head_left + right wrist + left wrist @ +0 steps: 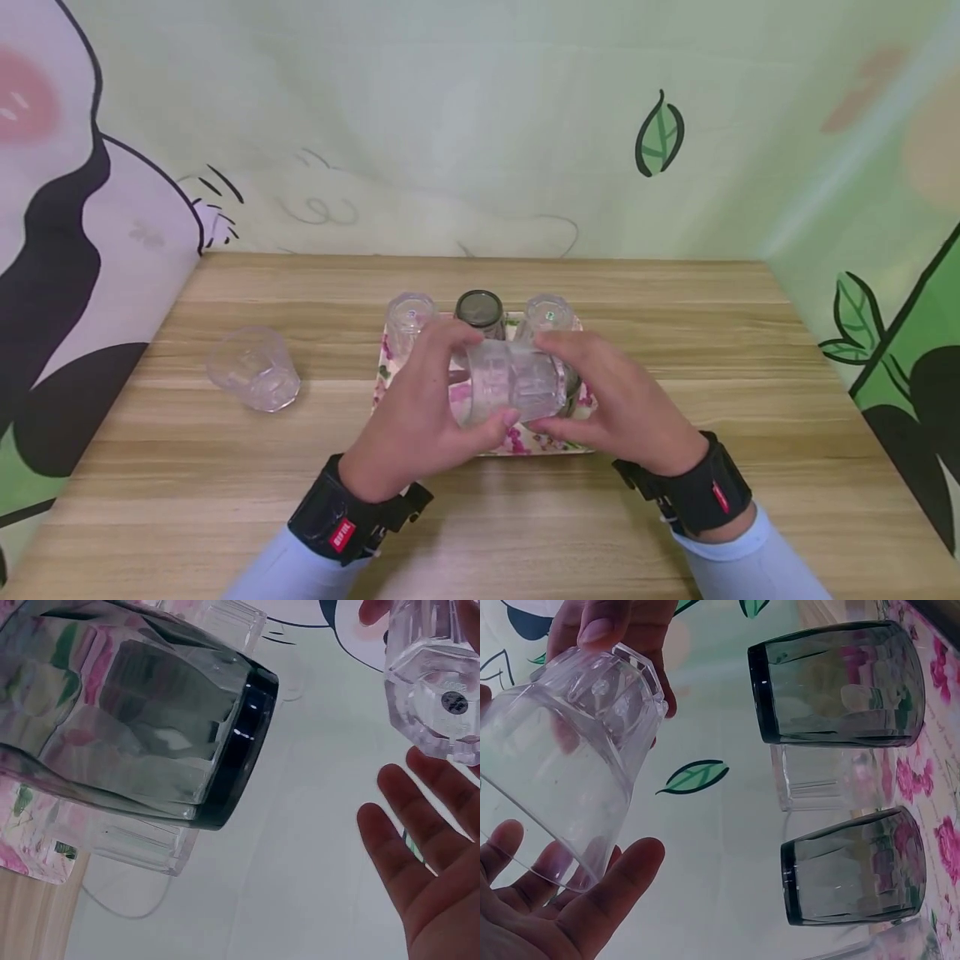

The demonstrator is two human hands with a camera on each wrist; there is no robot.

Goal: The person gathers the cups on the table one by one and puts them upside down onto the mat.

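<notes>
Both hands hold one clear glass (517, 379) tipped on its side over the flowered tray (517, 446). Its wide mouth points left and its faceted base right. My left hand (420, 408) grips the mouth end, with thumb and fingers on opposite sides of the rim. At the base end, my right hand (622, 400) holds it between thumb and fingers. Several of the right fingers (420, 817) stretch out straight below the base in the right wrist view. Beneath, a grey glass (840, 682) stands upside down on the tray, partly hidden by the right hand in the head view.
Along the tray's back stand a clear glass (411, 317) at left, another grey glass (480, 310) in the middle and a clear glass (549, 315) at right, all bottoms up. One clear glass (258, 371) stands mouth up on the wooden table (187, 500), left of the tray.
</notes>
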